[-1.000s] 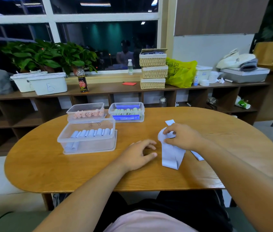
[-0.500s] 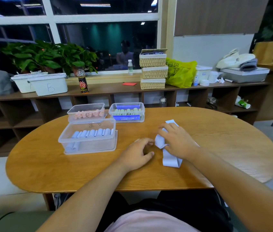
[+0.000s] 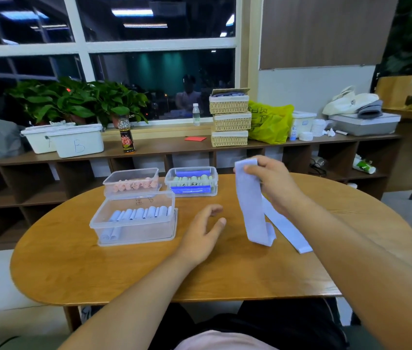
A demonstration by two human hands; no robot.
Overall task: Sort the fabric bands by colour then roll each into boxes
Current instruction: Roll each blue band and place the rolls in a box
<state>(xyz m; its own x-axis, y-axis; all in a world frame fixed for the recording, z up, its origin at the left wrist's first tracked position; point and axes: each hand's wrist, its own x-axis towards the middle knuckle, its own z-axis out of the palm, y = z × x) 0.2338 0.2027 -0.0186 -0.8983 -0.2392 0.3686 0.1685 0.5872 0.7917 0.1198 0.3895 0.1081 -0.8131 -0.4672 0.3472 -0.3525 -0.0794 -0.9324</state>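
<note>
Right grip (image 3: 273, 183) pinches the top end of a pale blue band (image 3: 252, 210) between thumb and fingers, up and well to the right of the blue-roll box (image 3: 134, 223). The band hangs straight down and its lower end folds limp on the counter (image 3: 98, 269). Left grip (image 3: 202, 231) sits low, just right of that box, fingers loosely spread, holding nothing.

Handling, my read: the band is thin soft cloth, very light, with no stiffness, so it droops and kinks wherever it is unsupported. Not fragile and not slippery. It is best taken at one short end, pinched flat across the full width so the roll starts square. The free tail wants light tension or it will skew.

A second pale band (image 3: 285, 228) lies flat, farther right of the box than the hanging one. The two look to touch or overlap near the bottom, so it could drag along.

Room: there is bare counter between the box and the hanging band, and in front of the box toward the near edge, which is enough to roll on. The box is open-topped, with a row of rolls at the back and two at front left. The front right looks free. The pink-roll box (image 3: 131, 183) sits directly behind it, touching or nearly so, and the green-roll box (image 3: 191, 181) is behind and to its right.
</note>
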